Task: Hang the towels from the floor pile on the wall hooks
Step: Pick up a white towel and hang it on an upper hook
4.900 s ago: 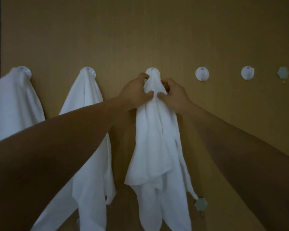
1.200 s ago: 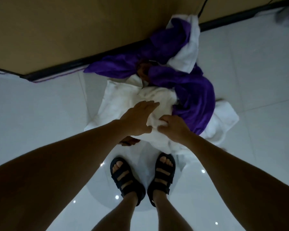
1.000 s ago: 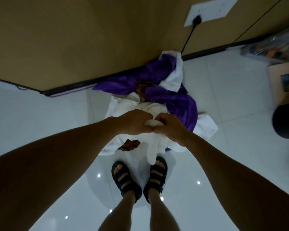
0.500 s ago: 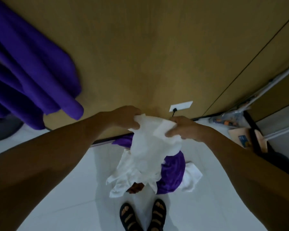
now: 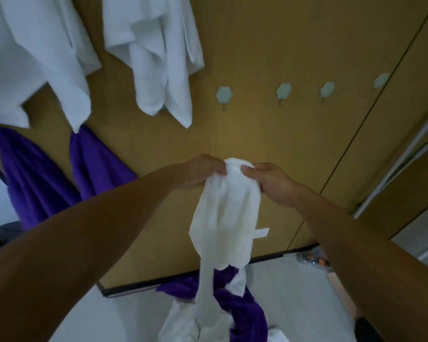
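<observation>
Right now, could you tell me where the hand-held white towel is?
Centre of the head view: the white towel hangs pinched at its top between the left hand and the right hand, below the hexagonal hook, above the floor pile.

— How was the light?
— Dim and flat, with a cool cast. The held towel (image 5: 226, 213) was the palest thing mid-frame, yet greyish, with no glare.
— Shadows?
— Only soft ones. The forearms (image 5: 84, 238) on either side of the held towel darkened toward the bottom corners. No lamp or window showed.
— Sharpness?
— Soft all over. Up and left of the held towel, the hanging white towels (image 5: 156, 58) were smeared, their weave lost. Below it the floor pile (image 5: 232, 314) was blurred too.
— Distortion?
— Wide-angle bending. Right of the held towel the wall seam (image 5: 373, 107) leaned, and beneath it the baseboard (image 5: 139, 288) ran tilted.
</observation>
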`<control>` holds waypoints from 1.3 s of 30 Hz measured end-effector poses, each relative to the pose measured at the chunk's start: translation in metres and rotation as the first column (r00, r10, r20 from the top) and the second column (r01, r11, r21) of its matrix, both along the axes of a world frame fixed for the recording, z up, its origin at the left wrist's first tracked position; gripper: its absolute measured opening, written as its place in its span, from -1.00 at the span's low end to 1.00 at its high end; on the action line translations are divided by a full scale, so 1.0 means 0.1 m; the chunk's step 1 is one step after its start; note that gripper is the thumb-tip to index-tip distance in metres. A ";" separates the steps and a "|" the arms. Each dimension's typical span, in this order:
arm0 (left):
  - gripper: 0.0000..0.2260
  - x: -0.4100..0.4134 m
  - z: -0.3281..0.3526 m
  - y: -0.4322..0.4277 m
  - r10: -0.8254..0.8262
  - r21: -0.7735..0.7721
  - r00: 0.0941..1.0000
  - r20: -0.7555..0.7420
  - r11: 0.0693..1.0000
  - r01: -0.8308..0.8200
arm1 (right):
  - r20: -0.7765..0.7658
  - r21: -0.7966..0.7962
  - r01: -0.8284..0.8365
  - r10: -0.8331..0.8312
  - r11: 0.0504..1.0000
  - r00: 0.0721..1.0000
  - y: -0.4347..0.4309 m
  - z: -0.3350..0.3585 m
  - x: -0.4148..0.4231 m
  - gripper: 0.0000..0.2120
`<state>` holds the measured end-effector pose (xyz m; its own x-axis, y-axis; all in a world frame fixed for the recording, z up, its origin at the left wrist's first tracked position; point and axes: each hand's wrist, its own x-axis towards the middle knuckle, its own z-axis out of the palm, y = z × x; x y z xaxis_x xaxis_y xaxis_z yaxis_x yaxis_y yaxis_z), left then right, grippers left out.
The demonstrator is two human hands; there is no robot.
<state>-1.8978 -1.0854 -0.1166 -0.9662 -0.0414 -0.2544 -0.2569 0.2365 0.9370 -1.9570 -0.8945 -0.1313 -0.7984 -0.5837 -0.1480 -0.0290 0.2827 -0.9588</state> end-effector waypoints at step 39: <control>-0.67 -0.62 1.95 0.54 0.010 -0.130 0.959 -0.283 0.990 -0.048 | -0.196 -0.017 -0.359 0.349 0.933 0.916 0.66 1.97 -1.17 -0.62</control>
<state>-1.9600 -1.0309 0.0783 -0.9956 -0.0856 0.0372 0.0037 0.3616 0.9323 -2.0743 -0.8286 0.0662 -0.5484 -0.8360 0.0206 -0.2974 0.1719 -0.9391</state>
